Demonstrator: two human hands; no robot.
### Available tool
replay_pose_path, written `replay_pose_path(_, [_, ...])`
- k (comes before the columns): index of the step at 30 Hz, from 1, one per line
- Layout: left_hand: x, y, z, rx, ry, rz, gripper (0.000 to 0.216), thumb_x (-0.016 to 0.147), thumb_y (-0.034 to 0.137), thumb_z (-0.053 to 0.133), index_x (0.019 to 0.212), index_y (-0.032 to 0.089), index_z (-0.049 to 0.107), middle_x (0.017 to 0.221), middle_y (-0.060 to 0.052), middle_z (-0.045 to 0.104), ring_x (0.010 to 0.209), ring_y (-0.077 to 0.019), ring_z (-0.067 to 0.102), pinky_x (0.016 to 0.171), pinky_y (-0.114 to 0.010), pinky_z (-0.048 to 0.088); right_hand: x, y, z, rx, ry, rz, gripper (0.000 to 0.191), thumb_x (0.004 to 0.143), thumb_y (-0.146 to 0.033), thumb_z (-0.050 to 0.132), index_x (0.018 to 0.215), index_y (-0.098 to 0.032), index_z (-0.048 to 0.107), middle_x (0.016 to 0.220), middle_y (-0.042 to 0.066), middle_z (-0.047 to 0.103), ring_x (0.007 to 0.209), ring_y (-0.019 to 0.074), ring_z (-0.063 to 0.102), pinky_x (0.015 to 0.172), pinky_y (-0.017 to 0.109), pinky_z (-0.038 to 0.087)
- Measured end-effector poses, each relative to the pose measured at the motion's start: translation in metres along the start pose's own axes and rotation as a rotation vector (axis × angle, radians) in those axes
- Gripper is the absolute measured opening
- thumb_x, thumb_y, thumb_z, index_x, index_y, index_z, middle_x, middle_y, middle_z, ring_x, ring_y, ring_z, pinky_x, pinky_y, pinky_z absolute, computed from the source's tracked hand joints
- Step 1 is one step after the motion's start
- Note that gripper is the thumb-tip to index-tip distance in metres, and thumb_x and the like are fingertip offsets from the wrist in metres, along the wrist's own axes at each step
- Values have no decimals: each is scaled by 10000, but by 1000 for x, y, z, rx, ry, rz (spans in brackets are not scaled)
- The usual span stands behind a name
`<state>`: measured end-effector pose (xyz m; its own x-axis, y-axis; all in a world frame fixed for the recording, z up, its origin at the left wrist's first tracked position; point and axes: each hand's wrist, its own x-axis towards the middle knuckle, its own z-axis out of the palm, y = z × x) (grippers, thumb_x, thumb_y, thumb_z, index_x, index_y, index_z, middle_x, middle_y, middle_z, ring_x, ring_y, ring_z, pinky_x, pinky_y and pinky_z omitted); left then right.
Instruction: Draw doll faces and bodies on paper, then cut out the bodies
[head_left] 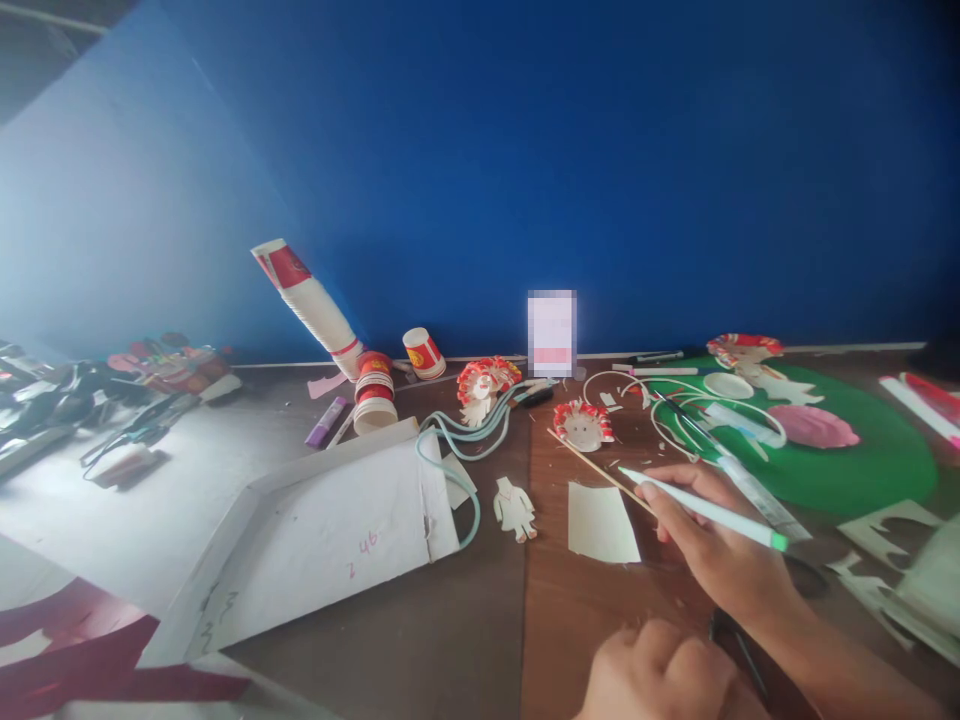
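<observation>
My right hand (709,530) grips a white felt-tip marker (697,505) with a green end, its tip pointing left. A thin wooden stick (596,465) runs under the fingers of that hand; whether they hold it too I cannot tell. Below the tip lies a blank piece of white paper (604,522). My left hand (660,675) is curled closed at the bottom edge, its inside hidden. Left of the paper is a small paper doll cutout (515,510) without a head. Behind the stick sits a round paper face (583,428) with a red-and-white fringe.
A white box lid (322,540) lies left, with a pale cable (472,435) beside it. Stacked paper cups (319,310) lean behind it. At right, a green disc (885,465) carries a pink scalloped piece (814,426) and another doll. Scissors (739,640) lie partly under my right forearm.
</observation>
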<state>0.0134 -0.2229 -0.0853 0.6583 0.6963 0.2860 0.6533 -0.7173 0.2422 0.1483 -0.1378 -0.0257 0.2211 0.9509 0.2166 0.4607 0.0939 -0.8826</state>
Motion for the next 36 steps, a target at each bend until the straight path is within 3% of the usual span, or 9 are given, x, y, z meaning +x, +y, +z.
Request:
replay_pose_path(3, [2,-3,7,30,77,-147,175,879,159,534,770,219,656,661,-78,583,596,-201,548,472,-326,490,0,-6,4,10,1,2,278,849,-506,629,869,-231,657,549,-25,630,448,144,593,439,247,497])
replay_pose_path(7, [1,-9,1,65,272,-206,92,825,145,578,780,211,625,699,-67,588,617,-191,557,490,-315,476,1,-7,8,8,15,24,287,838,-511,636,870,-227,647,537,-29,622,451,142,585,443,246,488])
replay_pose_path(11, [5,-14,-16,107,412,-75,106,757,109,605,731,209,581,672,-28,580,582,-168,528,447,-304,399,4,-12,8,0,23,29,316,851,-533,623,902,-221,628,508,-39,602,452,144,581,453,246,478])
replay_pose_path(16, [1,-25,-50,74,478,-141,135,780,89,560,816,202,626,790,-16,673,594,-161,541,518,-314,475,3,-33,1,-14,-46,10,304,869,-530,615,913,-230,632,501,-42,604,421,132,556,419,235,451])
replay_pose_path(21, [-20,-58,-89,169,262,-365,340,873,94,482,1152,141,670,1113,-106,700,939,-227,635,830,-335,573,-3,-33,-4,17,-30,-10,309,850,-537,630,886,-230,651,498,-27,603,415,142,559,403,240,475])
replay_pose_path(23, [-26,-71,-95,283,208,-497,374,917,107,469,1252,132,635,1218,-120,673,1094,-255,616,939,-375,554,-6,-24,-1,36,-21,15,313,850,-538,627,870,-227,655,497,-19,609,415,149,574,391,239,479])
replay_pose_path(26, [-27,-83,-92,378,150,-568,390,951,180,491,1319,111,598,1369,-146,601,1252,-286,552,1035,-418,512,-8,-12,2,42,-18,-9,305,849,-535,632,876,-233,664,508,-15,616,437,156,603,408,236,504])
replay_pose_path(30, [-21,-91,-86,363,84,-641,385,962,181,478,1317,113,609,1352,-138,621,1231,-265,576,1042,-396,502,-6,-4,1,3,7,-63,293,850,-534,632,873,-245,676,543,-9,625,441,153,605,413,235,515])
replay_pose_path(36, [-11,-96,-103,249,-63,-635,346,937,74,459,1196,142,678,1193,-86,700,1110,-231,614,995,-348,501,1,-2,-4,-20,-11,-11,325,835,-560,639,886,-241,671,495,-15,608,425,166,600,398,244,515])
